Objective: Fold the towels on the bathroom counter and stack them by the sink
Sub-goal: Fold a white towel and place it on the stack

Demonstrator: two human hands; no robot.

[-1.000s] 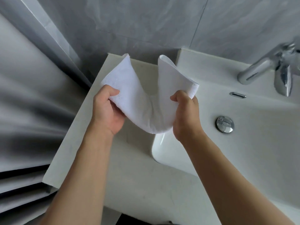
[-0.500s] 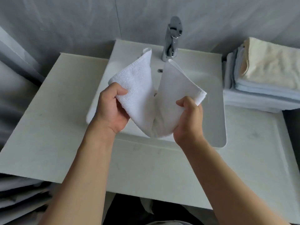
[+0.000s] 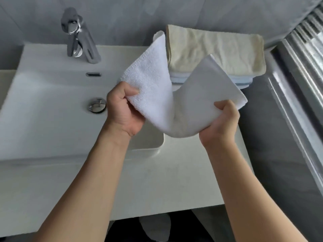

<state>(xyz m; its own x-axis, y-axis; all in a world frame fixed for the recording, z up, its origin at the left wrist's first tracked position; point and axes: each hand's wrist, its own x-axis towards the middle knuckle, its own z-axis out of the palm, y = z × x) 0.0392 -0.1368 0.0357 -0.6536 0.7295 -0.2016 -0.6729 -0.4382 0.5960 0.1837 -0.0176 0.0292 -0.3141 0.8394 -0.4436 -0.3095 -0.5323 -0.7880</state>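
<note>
Two hands, left hand (image 3: 125,109) and right hand (image 3: 221,119), pinch white towel (image 3: 157,95) edges above sink (image 3: 52,105); soft, light, floppy, sags between; best held by corners

A bathroom, most likely in a home. Shown by a white rectangular sink (image 3: 52,102) sunk into the left part of a pale stone table (image 3: 157,180), with a chrome faucet (image 3: 78,41) standing at its back rim, an overflow slot (image 3: 93,74) below that and a round chrome drain plug (image 3: 97,105) in the basin floor. Grey marbled wall tiles (image 3: 192,13) rising straight behind the table's back edge. Folded towels (image 3: 218,55), cream on top and pale blue beneath, stacked at the back right corner of the table, just beside the sink. Ribbed glass (image 3: 307,58) past the right edge.
</note>
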